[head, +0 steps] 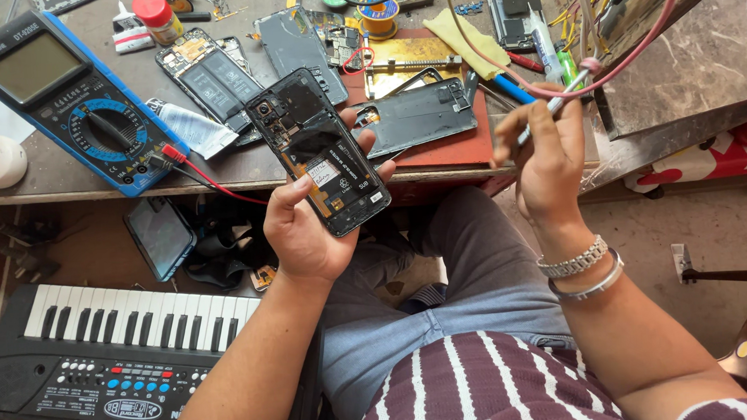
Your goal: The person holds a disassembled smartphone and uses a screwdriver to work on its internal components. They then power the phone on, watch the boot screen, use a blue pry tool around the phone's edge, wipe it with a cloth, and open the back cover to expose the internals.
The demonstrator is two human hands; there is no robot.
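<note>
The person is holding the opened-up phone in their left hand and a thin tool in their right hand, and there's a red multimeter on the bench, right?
Almost. The multimeter is blue, not red; only one of its leads is red, as the head view shows. The rest holds: the left hand holds the opened phone, and the right hand holds a thin tool.

Left hand (308, 225) palm-up, fingers curled in grasp; right hand (547, 158) raised, fingers pinched.

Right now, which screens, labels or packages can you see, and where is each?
Multimeter: bench, far left; blue case, grey blank screen.
Opened phone: in left hand; black, small white label.
Phone: shelf under bench; dark screen.
Red-capped bottle: bench top; white label.
Right hand: holds thin tool.
</note>
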